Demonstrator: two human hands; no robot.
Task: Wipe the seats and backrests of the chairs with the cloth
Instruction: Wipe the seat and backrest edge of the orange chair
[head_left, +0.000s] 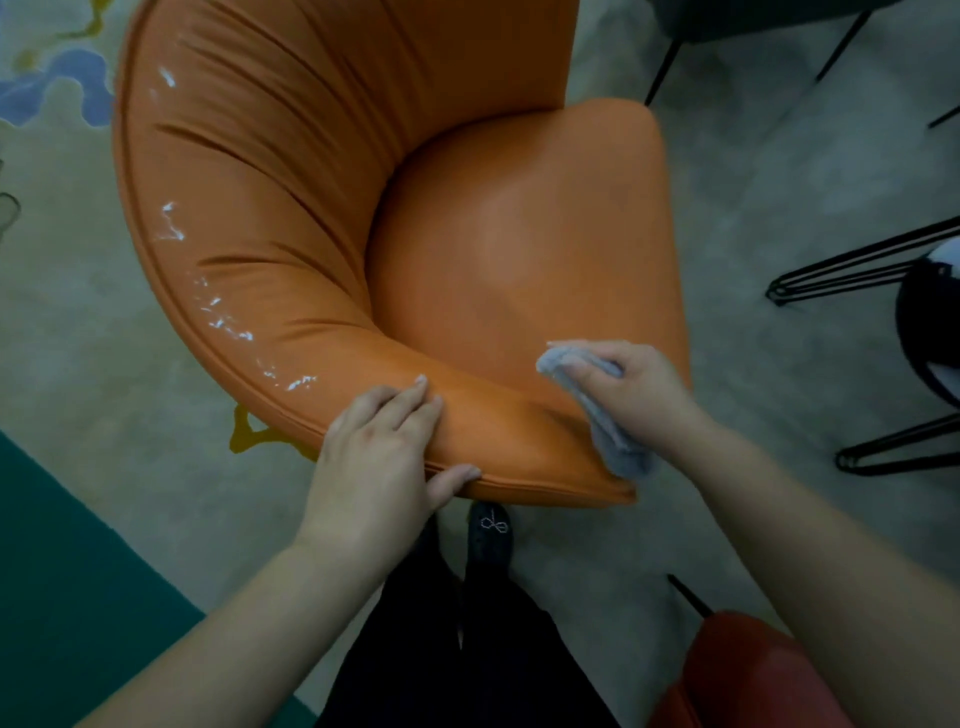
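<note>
The right hand grips a grey cloth against the orange chair; the left hand rests flat, fingers straight, on its backrest rim.

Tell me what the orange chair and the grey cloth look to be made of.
Orange chair: smooth leather or faux leather with a slight sheen; it shows bright glints, soft folds and a piped edge. Which of the two cannot be told.
Grey cloth: soft, matte woven or microfibre fabric, bunched limply in the right hand.
</note>
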